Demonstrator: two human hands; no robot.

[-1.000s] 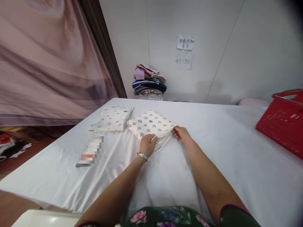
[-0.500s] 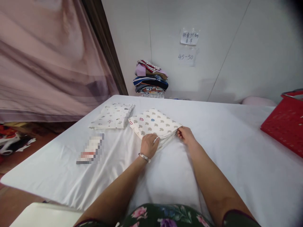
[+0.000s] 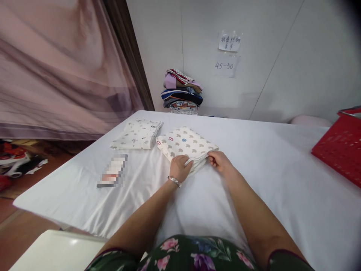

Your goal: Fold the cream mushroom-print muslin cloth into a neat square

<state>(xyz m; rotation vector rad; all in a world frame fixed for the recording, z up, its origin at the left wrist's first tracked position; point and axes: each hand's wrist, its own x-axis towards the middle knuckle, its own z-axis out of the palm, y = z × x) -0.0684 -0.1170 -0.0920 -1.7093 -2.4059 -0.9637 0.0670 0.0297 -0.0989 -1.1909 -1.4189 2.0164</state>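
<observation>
A folded white cloth [image 3: 186,143] with a grey-brown mushroom-like print and a few red and blue marks lies on the white-covered table [image 3: 270,180] before me. My left hand [image 3: 180,168], a silver bracelet at its wrist, grips the cloth's near edge, fingers on top and thumb by the layered side. At the right corner, my right hand [image 3: 220,161] pinches the edge between thumb and curled fingers. Just left of it lies a second folded white cloth [image 3: 137,134] with small scattered figures, untouched by either hand.
A blurred-out flat object [image 3: 113,171] lies on the table's left part. A red basket [image 3: 341,146] stands at the right. Behind the table's far edge rises a stack of folded fabrics [image 3: 183,92] by the wall. A pink curtain [image 3: 62,67] hangs at the left.
The right hand has drawn slightly towards me and left along the cloth's edge, and the layers at the near side sit closer together. The view has shifted slightly.
</observation>
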